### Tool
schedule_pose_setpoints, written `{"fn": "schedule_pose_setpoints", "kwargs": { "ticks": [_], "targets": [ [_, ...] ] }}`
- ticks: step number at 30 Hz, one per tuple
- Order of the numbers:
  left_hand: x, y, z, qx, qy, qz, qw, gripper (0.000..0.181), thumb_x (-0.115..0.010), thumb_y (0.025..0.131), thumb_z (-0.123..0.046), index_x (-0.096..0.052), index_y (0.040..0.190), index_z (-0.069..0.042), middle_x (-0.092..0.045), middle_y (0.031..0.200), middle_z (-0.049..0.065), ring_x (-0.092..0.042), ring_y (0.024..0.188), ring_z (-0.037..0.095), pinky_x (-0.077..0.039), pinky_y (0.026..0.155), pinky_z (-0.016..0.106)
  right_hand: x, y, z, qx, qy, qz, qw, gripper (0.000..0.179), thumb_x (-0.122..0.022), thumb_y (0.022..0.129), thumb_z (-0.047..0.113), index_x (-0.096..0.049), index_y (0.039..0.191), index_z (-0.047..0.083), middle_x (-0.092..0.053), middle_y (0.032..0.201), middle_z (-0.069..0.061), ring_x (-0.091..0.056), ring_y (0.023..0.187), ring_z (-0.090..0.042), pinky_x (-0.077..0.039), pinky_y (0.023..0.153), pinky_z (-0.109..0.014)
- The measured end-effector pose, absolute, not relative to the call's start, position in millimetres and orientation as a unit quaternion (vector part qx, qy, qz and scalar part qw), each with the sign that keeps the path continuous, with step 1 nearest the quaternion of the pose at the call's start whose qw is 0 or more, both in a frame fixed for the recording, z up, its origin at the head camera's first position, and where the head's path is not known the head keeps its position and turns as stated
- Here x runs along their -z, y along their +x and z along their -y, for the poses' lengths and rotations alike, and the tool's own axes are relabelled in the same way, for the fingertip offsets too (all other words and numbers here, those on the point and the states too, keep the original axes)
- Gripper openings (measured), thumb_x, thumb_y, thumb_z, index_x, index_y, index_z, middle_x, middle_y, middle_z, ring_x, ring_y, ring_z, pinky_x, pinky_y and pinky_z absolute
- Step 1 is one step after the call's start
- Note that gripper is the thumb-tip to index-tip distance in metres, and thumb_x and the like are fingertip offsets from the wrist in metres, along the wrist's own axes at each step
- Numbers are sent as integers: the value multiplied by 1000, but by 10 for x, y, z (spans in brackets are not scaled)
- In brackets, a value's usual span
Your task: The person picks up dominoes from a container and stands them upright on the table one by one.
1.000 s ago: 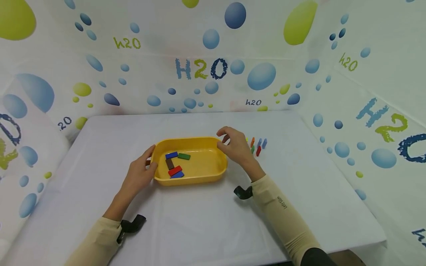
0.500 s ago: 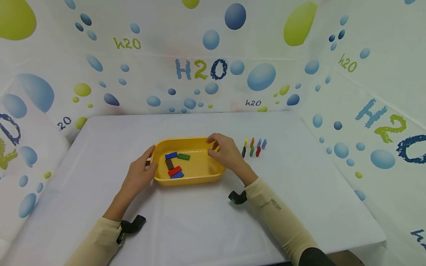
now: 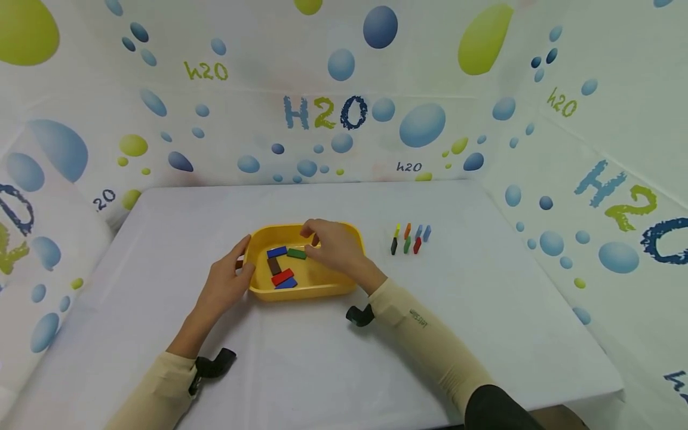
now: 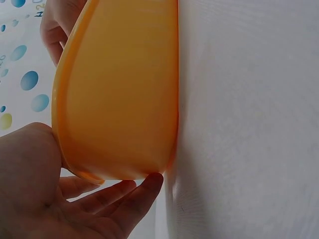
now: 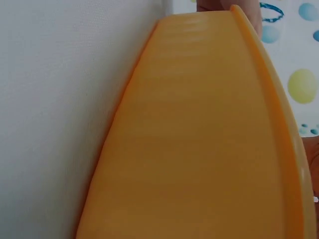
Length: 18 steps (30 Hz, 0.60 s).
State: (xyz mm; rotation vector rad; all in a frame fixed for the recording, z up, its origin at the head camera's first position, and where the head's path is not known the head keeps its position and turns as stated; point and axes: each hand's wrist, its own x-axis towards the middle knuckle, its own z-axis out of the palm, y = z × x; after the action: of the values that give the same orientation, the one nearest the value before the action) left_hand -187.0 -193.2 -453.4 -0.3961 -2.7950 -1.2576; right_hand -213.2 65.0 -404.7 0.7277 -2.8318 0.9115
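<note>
A yellow tray [image 3: 306, 294] sits on the white table. My left hand [image 3: 228, 278] holds its left end, and in the left wrist view the fingers [image 4: 149, 186] lie against the outer wall. Flat blocks lie in the tray's left half: a blue block [image 3: 276, 252], a green block [image 3: 297, 253], a brown block [image 3: 274, 266], a red block [image 3: 282, 276] and another blue block [image 3: 286, 283]. Over the tray is my right hand [image 3: 338, 248], its thumb and forefinger apart, close to the green block. In the right wrist view the tray's wall hides most of that hand.
Right of the tray, several small coloured sticks stand in two rows on the table, among them a black stick [image 3: 394, 246], a red stick [image 3: 417, 245] and an orange stick [image 3: 407, 231]. A patterned sheet [image 3: 242, 131] encloses the table's back and sides.
My right hand has moved left from the tray's right rim to over its middle, near the green block. The left hand and the blocks have stayed put.
</note>
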Motion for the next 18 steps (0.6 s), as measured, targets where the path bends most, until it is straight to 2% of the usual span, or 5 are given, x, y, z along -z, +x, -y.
{"fn": "schedule_pose_setpoints", "kwargs": {
  "ticks": [6, 11, 18],
  "targets": [
    [4524, -1861, 1936, 406, -127, 905, 25, 64, -47, 105, -12, -26, 165, -4, -42, 156, 29, -53, 128, 51, -54, 96, 57, 4072, -2197, -498, -271, 219, 937, 5, 32, -74, 97, 12, -67, 127, 5, -68, 119, -6, -63, 102, -21, -52, 86, -21],
    [4530, -1867, 1940, 408, -131, 903, 26, 64, -47, 105, -12, -26, 165, -4, -43, 155, 29, -53, 127, 50, -55, 95, 56, 4108, -2250, -418, -256, 224, 940, -3, 31, -76, 96, 14, -67, 125, 6, -68, 117, -4, -61, 96, -16, -51, 83, -19],
    [4546, -1879, 1947, 410, -136, 902, 27, 64, -47, 105, -12, -25, 165, -4, -46, 152, 30, -55, 126, 50, -56, 93, 54, 4146, -2316, -366, -238, 234, 942, -30, 30, -75, 96, 13, -68, 124, 6, -69, 117, -6, -61, 97, -16, -52, 88, -22]
  ]
}}
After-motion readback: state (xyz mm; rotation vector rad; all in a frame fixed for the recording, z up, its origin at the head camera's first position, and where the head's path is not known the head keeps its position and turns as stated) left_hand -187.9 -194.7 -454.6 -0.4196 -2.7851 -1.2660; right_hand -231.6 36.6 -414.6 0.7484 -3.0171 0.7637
